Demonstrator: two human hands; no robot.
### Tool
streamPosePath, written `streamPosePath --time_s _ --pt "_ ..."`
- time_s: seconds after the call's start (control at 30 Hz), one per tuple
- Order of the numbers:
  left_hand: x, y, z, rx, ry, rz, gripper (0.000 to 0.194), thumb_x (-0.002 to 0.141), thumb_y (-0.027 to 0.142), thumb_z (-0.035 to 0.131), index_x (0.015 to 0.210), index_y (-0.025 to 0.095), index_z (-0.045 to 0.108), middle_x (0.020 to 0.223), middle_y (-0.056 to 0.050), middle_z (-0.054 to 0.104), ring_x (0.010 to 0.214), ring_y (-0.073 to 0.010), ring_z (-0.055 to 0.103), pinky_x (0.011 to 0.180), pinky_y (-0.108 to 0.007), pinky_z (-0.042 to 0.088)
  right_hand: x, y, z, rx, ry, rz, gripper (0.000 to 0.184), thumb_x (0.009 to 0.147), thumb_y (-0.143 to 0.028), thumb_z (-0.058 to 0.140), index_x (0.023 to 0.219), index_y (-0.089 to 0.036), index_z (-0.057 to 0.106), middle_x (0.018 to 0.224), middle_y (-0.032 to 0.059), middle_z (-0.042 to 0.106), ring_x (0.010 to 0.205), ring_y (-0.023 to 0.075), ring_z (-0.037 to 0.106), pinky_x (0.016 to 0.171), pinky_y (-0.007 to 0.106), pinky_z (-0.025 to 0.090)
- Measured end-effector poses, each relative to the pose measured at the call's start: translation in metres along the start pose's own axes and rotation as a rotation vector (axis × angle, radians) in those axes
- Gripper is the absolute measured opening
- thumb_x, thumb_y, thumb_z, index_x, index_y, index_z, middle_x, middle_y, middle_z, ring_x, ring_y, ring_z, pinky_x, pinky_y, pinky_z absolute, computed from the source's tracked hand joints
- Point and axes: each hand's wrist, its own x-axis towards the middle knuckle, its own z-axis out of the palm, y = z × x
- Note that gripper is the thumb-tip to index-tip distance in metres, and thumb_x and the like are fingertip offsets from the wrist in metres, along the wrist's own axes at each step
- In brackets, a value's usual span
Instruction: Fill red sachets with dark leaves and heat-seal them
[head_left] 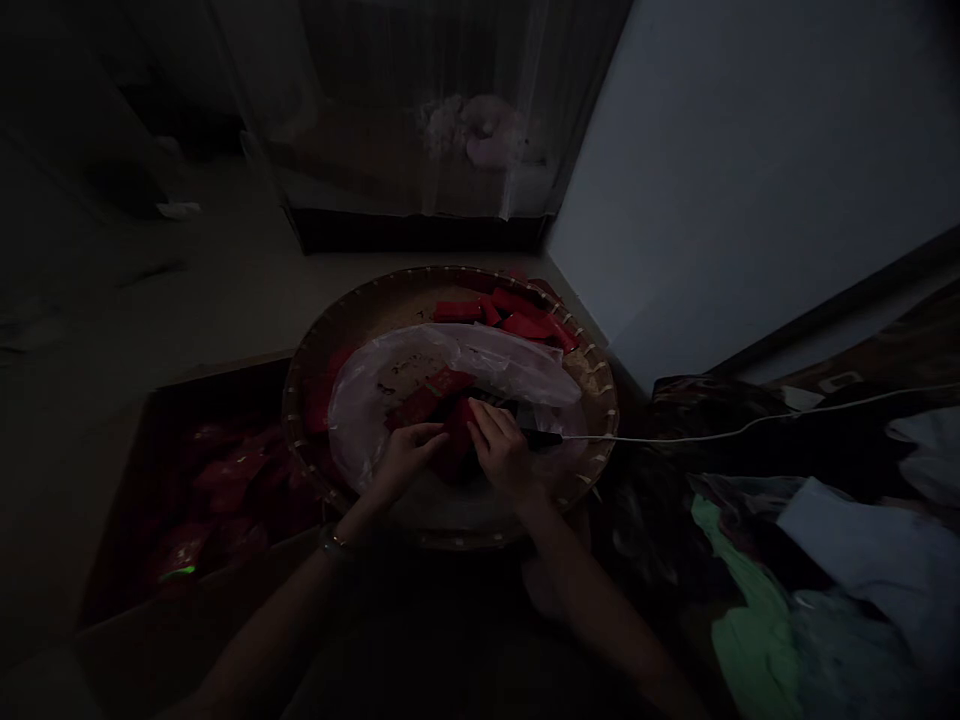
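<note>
Both hands are together over a round woven tray [604,420]. My left hand [409,458] pinches the left side of a red packet [454,445]. Across the right side of that packet, my right hand [499,445] lies with its fingers curled, gripping it. Just beyond the right fingers is a dark device [544,438] with a white cord [667,439] running off to the right; its shape is mostly hidden. Under the hands a clear plastic bag [360,385] is spread, with small dark bits and more red packets [416,405] on it.
Further red packets [525,325] lie at the tray's far right. A box [217,375] of red packages stands to the left. Clothes [757,610] are heaped at the right, beside a pale wall [757,180]. A plastic-covered frame [420,230] stands behind. The room is very dark.
</note>
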Motion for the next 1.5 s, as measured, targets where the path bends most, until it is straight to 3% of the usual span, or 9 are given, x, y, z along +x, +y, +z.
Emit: streamPosePath --time_s 0.3,0.53,0.7,0.9,1.07,1.13,1.23,1.37,1.5 --pt "0.001 -0.015 -0.003 0.185 0.038 0.162 0.025 0.077 0.031 0.06 0.094 0.018 0.074 0.091 -0.005 0.076 0.081 -0.0218 0.069 0.072 -0.028 0.054 0.003 0.002 -0.004 -0.049 0.083 0.105 0.017 0.085 -0.032 0.061 0.078 -0.019 0.069 0.087 0.01 0.059 0.088 0.0236 0.054 0.081 0.041 0.049" --pt "0.011 -0.026 -0.013 0.078 0.132 0.14 0.032 0.071 0.042 0.068 0.085 0.014 0.072 0.079 -0.006 0.074 0.072 -0.019 0.067 0.063 -0.025 0.051 0.005 0.003 -0.006 0.145 0.005 0.043 0.014 0.086 -0.026 0.057 0.08 -0.022 0.07 0.083 0.0069 0.067 0.085 0.021 0.06 0.082 0.039 0.051" --pt "0.017 -0.032 -0.017 -0.085 0.155 0.058 0.046 0.075 0.049 0.064 0.101 0.013 0.072 0.09 -0.009 0.074 0.084 -0.0209 0.067 0.071 -0.027 0.053 0.006 0.003 -0.005 0.401 -0.108 0.241 0.013 0.078 -0.031 0.065 0.08 -0.02 0.069 0.085 0.0055 0.07 0.084 0.0207 0.064 0.08 0.037 0.052" --pt "0.011 -0.022 -0.009 -0.212 0.019 -0.02 0.054 0.077 0.052 0.062 0.113 0.013 0.069 0.101 -0.01 0.073 0.089 -0.0228 0.067 0.071 -0.027 0.053 0.007 0.0 0.001 0.923 -0.395 0.612 0.041 0.071 -0.044 0.069 0.103 -0.018 0.068 0.094 0.0045 0.071 0.078 0.0173 0.065 0.062 0.03 0.057" --pt "0.012 -0.015 -0.011 -0.173 -0.039 -0.074 0.059 0.083 0.06 0.047 0.111 0.013 0.069 0.093 -0.008 0.074 0.084 -0.0225 0.068 0.067 -0.027 0.053 0.006 0.002 0.003 1.163 -0.459 0.791 0.052 0.066 -0.058 0.071 0.101 -0.019 0.07 0.098 0.0061 0.072 0.088 0.0208 0.067 0.07 0.036 0.059" --pt "0.014 -0.014 -0.014 -0.093 0.04 0.009 0.057 0.085 0.058 0.045 0.109 0.013 0.069 0.1 -0.009 0.073 0.093 -0.0239 0.066 0.076 -0.029 0.052 0.006 0.004 0.003 1.159 -0.462 0.798 0.054 0.066 -0.061 0.069 0.102 -0.02 0.07 0.1 0.0065 0.072 0.09 0.0212 0.067 0.074 0.037 0.058" --pt "0.013 -0.012 -0.018 0.206 0.209 0.315 0.049 0.082 0.05 0.057 0.116 0.016 0.065 0.12 -0.012 0.065 0.114 -0.0265 0.057 0.097 -0.038 0.044 0.007 0.009 0.003 1.12 -0.462 0.739 0.057 0.073 -0.065 0.062 0.105 -0.019 0.069 0.103 0.0065 0.072 0.093 0.0203 0.067 0.085 0.039 0.054" --pt "0.006 -0.009 -0.017 0.698 0.061 0.674 0.06 0.073 0.036 0.072 0.129 0.019 0.055 0.134 -0.012 0.056 0.122 -0.0315 0.046 0.105 -0.049 0.035 0.007 0.015 0.006 1.029 -0.457 0.686 0.061 0.077 -0.07 0.052 0.102 -0.017 0.068 0.096 0.006 0.072 0.091 0.0199 0.066 0.091 0.039 0.05" --pt "0.004 -0.012 -0.011 0.847 -0.008 0.702 0.055 0.075 0.018 0.066 0.129 0.019 0.053 0.124 -0.011 0.062 0.11 -0.0292 0.05 0.095 -0.045 0.043 0.005 0.018 0.005 0.97 -0.503 0.671 0.062 0.076 -0.073 0.049 0.097 -0.017 0.069 0.091 0.0039 0.071 0.085 0.0176 0.064 0.087 0.035 0.05"
